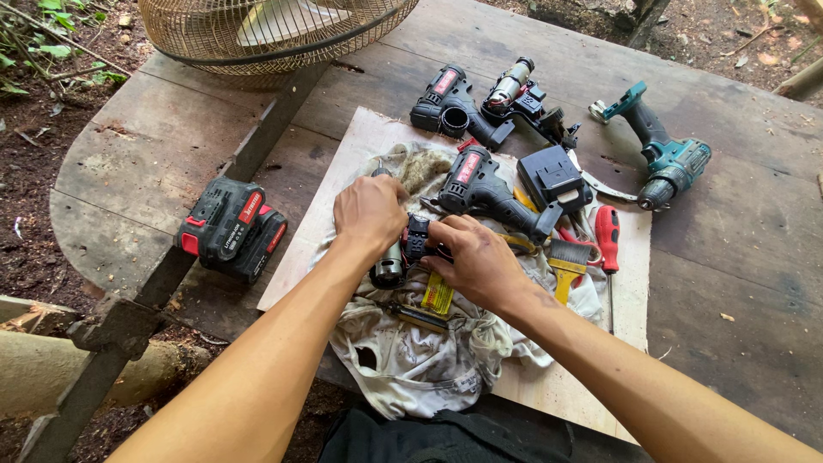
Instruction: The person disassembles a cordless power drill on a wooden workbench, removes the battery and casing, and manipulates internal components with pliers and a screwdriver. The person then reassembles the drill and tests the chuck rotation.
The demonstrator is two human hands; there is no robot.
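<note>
Grey metal of a drill motor (388, 267) was gripped by the left hand (369, 210), fingers wrapped round it, above a stained white rag (411, 356). Its black gearbox end (418, 240) was pinched by the right hand (477, 257). Two battery packs (231, 227) lay well to the left.

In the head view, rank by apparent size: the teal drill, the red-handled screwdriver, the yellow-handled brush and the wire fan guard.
Largest to smallest as seen:
1. wire fan guard, though cut off by the frame
2. teal drill
3. red-handled screwdriver
4. yellow-handled brush
The last two look close; the screwdriver's thin shaft makes it longer.
</note>
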